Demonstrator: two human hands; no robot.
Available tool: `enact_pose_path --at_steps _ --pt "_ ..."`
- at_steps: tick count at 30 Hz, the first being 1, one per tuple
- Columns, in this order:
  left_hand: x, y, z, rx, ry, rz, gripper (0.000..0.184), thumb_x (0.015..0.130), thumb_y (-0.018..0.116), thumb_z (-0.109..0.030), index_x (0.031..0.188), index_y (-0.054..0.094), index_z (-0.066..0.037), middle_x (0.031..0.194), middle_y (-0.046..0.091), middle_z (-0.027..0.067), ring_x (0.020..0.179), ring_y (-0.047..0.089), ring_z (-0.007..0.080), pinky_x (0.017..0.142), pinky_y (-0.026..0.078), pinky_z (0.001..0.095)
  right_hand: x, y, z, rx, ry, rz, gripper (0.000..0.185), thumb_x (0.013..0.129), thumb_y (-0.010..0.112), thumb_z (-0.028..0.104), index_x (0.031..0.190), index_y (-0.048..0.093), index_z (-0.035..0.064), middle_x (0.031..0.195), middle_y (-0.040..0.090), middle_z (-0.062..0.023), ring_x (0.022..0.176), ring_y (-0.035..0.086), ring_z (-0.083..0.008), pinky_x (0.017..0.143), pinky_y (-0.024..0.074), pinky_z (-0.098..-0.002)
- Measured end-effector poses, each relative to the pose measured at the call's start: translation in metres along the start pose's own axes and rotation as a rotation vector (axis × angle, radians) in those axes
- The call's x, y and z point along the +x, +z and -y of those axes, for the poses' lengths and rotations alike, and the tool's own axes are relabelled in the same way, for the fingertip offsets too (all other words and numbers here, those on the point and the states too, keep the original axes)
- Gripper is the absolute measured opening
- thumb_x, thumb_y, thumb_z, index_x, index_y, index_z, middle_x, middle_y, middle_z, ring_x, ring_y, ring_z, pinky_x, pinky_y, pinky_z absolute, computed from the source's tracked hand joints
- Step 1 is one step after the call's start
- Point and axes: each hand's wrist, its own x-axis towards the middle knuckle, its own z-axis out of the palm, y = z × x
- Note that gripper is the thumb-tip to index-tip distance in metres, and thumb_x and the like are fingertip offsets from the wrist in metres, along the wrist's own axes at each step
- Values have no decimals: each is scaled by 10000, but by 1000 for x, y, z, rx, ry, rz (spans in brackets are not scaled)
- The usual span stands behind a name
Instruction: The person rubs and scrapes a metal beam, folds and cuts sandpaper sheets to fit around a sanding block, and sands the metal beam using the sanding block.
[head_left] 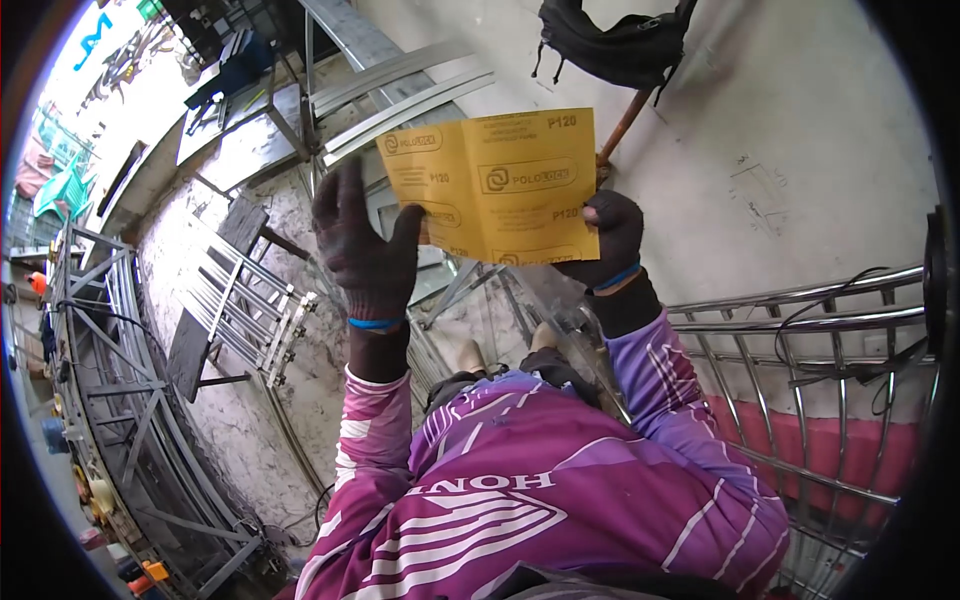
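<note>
A yellow sheet of P120 sandpaper [530, 190], printed side toward me, is held up in front of my chest with a crease down its middle. My right hand [612, 235], in a dark glove, pinches its lower right edge, with the thumb on the printed face. At the sheet's left edge is my left hand [365, 240], also gloved, its fingers stretched upward and apart. The left thumb overlaps the sheet's left side; whether it touches the paper I cannot tell.
Shiny metal railings [800, 320] stand on the right. A black bag [615, 45] hangs above at the wall. Metal tubes [240, 290] lie on a stand at left, with a long steel frame [120, 370] beyond. A work table [235, 140] is at upper left.
</note>
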Motion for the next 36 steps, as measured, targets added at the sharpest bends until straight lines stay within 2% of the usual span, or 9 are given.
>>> enact_pose_path --at_steps 3,4,12,16,18,22,27,30,36 --pt "-2 5 -15 -77 -16 162 367 810 825 -90 1165 741 -45 1235 654 201 1116 624 351 957 508 446 5 0 -6 62 28 83 672 794 548 106 1411 459 -146 1383 579 -321 1252 609 -482 1111 482 -598" --pt "-2 3 -17 -182 -80 273 355 924 743 -128 1254 702 -7 1275 636 175 1156 630 279 976 516 390 7 3 -7 55 37 81 672 794 548 106 1411 459 -146 1383 579 -321 1252 609 -482 1111 482 -598" --pt "-3 0 -75 -1065 -375 439 1018 848 836 -136 1631 199 -6 1478 507 210 1287 590 298 1072 511 430 12 7 -13 -187 -33 23 640 725 540 105 1332 550 -94 1329 646 -269 1201 651 -406 1093 517 -496" --pt "-2 0 -64 -929 -325 416 977 830 777 6 1622 206 -21 1430 536 201 1270 615 281 1012 561 403 20 10 -14 -374 -79 -45 664 786 542 102 1416 477 -98 1331 620 -271 1209 646 -413 1089 517 -498" --pt "1 -4 -66 -925 -349 393 952 833 769 11 1614 226 -23 1418 545 198 1262 618 275 1008 563 403 25 13 -10 -1444 -125 -176 670 801 576 70 1450 468 -56 1321 630 -211 1196 647 -331 1052 521 -430" --pt "-1 -8 -62 -884 -360 375 903 835 770 13 1596 286 -29 1395 568 180 1254 620 257 1011 558 396 30 47 -20 -1403 -156 -236 709 786 655 42 1469 473 -20 1311 637 -163 1188 630 -246 1009 521 -370" --pt "-10 -11 -63 -1000 -437 439 862 836 784 3 1573 338 -24 1385 589 160 1260 615 247 1034 542 398 37 47 -21 -1304 -498 -134 797 754 776 65 1489 473 2 1345 619 -118 1231 592 -199 1039 510 -344" --pt "-13 -9 -58 -1024 -405 453 837 836 799 -15 1556 370 -22 1380 599 153 1262 614 243 1047 530 404 28 53 -13 -1187 -177 -195 833 745 783 19 1507 448 10 1363 609 -114 1255 583 -203 1062 503 -360" --pt "3 -16 -54 -811 -276 353 713 841 824 -76 1468 492 -7 1326 637 146 1243 632 243 1043 522 402 35 55 -23 -1379 -304 -220 711 751 739 -63 1425 521 -9 1279 656 -120 1185 628 -213 1016 532 -361"
